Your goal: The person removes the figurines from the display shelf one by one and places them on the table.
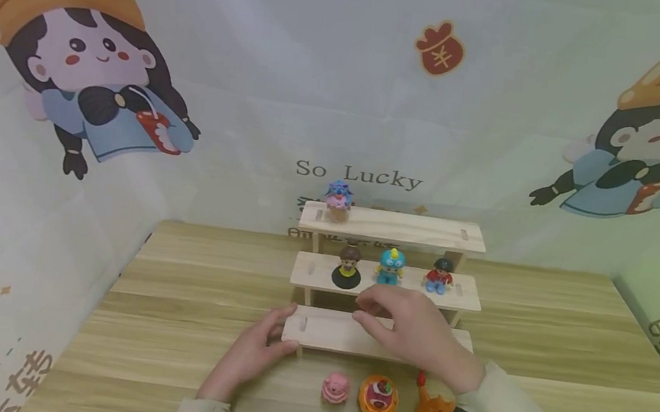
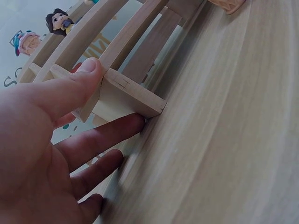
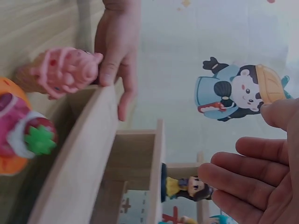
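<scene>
We count seven toys (image 1: 378,397), one shelf (image 1: 327,329): left hand (image 1: 252,353) grips its near left end, right hand (image 1: 419,325) relaxed, empty above.

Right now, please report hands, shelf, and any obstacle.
Left fingers holding shelf at left end. Right fingers empty, near it. Pink toy, round orange toy in front, possibly obstructing.

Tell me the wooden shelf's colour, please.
The shelf is pale beige, seen best in the head view.

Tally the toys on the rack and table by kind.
Figures: 3 (yellow-topped figure, blue-hooded figure, red-topped figure)
Cone toys: 2 (blue-and-pink cone, pink cone)
Round orange toy: 1
Part-hidden orange toy: 1
Total: 7
</scene>
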`<action>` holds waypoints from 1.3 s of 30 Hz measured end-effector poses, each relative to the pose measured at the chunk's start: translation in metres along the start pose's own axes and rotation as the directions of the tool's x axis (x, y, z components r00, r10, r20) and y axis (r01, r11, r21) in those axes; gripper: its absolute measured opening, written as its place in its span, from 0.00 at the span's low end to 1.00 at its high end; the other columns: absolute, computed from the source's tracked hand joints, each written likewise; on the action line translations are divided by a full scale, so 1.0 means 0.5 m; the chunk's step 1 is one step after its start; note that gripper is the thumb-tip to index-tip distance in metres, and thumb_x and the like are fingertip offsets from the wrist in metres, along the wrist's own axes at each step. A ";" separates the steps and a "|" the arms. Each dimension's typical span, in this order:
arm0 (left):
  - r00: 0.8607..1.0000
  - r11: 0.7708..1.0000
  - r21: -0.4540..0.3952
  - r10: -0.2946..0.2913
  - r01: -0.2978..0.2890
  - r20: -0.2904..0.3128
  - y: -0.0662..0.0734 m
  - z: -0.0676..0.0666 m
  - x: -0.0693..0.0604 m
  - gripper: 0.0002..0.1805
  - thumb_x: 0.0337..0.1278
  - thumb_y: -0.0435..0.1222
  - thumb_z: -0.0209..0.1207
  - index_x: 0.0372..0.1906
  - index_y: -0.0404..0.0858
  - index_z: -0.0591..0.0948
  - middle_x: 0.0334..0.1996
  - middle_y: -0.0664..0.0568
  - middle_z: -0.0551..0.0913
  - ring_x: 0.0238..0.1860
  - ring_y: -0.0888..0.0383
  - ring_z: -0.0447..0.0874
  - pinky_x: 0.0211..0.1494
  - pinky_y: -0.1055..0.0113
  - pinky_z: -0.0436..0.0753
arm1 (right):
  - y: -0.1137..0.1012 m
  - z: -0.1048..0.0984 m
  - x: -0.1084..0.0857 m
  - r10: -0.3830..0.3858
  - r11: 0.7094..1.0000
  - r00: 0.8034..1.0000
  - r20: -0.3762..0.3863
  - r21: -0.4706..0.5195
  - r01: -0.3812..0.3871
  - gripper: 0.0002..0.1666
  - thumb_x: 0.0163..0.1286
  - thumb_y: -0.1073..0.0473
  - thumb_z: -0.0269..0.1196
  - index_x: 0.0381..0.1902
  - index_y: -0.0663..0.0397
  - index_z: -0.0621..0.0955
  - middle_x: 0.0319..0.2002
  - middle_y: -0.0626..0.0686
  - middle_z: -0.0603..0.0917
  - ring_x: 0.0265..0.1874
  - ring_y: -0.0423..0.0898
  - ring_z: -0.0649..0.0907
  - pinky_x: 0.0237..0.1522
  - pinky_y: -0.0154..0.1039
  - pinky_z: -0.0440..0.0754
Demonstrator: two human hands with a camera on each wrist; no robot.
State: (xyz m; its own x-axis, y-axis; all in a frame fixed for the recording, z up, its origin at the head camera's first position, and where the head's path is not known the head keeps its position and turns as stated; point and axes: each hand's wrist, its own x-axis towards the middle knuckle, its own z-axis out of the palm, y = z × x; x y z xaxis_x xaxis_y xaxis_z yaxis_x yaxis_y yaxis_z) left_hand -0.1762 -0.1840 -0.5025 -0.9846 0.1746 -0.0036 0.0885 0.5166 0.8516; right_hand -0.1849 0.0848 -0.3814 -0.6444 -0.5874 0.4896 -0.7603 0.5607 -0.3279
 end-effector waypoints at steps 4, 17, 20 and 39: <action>1.000 1.000 -0.001 -0.005 0.005 0.003 -0.001 0.000 0.004 0.37 0.55 0.45 0.64 0.70 0.47 0.65 0.55 0.42 0.81 0.57 0.46 0.80 0.66 0.38 0.65 | 0.005 -0.019 0.021 -0.015 1.000 1.000 -0.022 0.003 0.015 0.08 0.63 0.56 0.66 0.37 0.53 0.82 0.31 0.46 0.86 0.30 0.37 0.84 0.34 0.37 0.84; 1.000 1.000 0.002 -0.004 0.004 0.001 0.000 -0.004 0.004 0.37 0.55 0.44 0.64 0.70 0.46 0.65 0.55 0.41 0.81 0.57 0.45 0.79 0.66 0.39 0.65 | 0.034 -0.060 0.091 0.080 0.994 0.994 -0.076 0.080 -0.074 0.04 0.66 0.58 0.64 0.34 0.53 0.83 0.30 0.47 0.87 0.30 0.40 0.85 0.37 0.40 0.84; 1.000 1.000 0.005 -0.011 0.011 -0.012 -0.003 -0.006 0.002 0.36 0.54 0.43 0.64 0.69 0.47 0.66 0.55 0.42 0.81 0.57 0.46 0.80 0.66 0.39 0.65 | 0.041 -0.063 0.112 0.118 0.987 0.990 -0.074 0.120 -0.108 0.05 0.66 0.59 0.63 0.35 0.54 0.83 0.31 0.49 0.87 0.32 0.42 0.85 0.39 0.42 0.84; 0.999 0.999 -0.034 0.036 -0.035 0.020 0.000 -0.001 0.000 0.36 0.55 0.42 0.64 0.69 0.43 0.65 0.56 0.39 0.80 0.56 0.45 0.80 0.65 0.41 0.67 | 0.073 -0.071 0.227 0.329 0.943 0.944 -0.002 0.056 -0.328 0.10 0.68 0.55 0.62 0.41 0.56 0.80 0.38 0.53 0.85 0.39 0.47 0.83 0.44 0.43 0.82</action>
State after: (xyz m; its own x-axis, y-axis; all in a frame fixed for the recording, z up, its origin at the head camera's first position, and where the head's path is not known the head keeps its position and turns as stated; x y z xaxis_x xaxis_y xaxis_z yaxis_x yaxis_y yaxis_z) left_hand -0.1765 -0.1844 -0.5023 -0.9776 0.2097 0.0166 0.1180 0.4812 0.8687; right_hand -0.2830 0.0595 -0.3090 -0.8582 -0.3692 0.3565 -0.5103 0.6889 -0.5148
